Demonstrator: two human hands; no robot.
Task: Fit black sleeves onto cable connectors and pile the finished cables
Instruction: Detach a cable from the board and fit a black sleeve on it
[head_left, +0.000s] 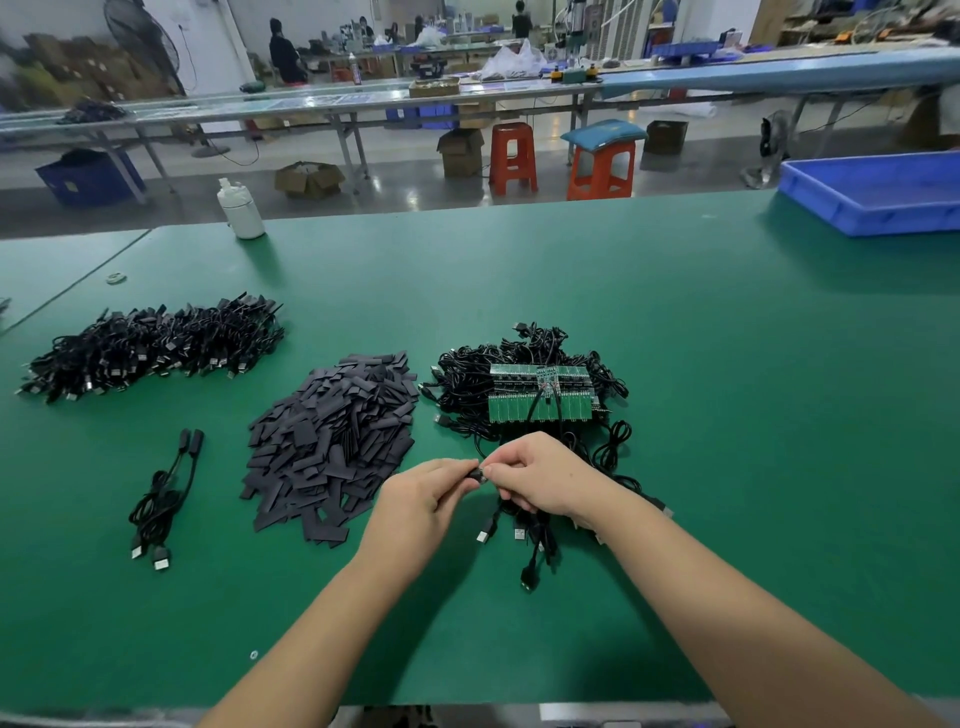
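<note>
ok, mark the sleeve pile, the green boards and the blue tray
sleeve pile (332, 447), head view, middle of the heap
green boards (540, 395), head view, centre of the panel
blue tray (831, 210), head view, front wall

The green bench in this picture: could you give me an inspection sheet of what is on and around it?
Surface: green mat, bare toward the right.
Job's things: heap of flat black sleeves in the middle; tangle of cables with green circuit boards to its right; two sleeved cables laid apart on the left.
Clutter: white bottle and blue tray at the far edge.
Grippers: left hand and right hand meet, fingers pinching one connector; the sleeve there is too small to tell.
Cables: big cable pile far left.
Surroundings: other benches, orange stools, cardboard boxes, people working far off.
</note>
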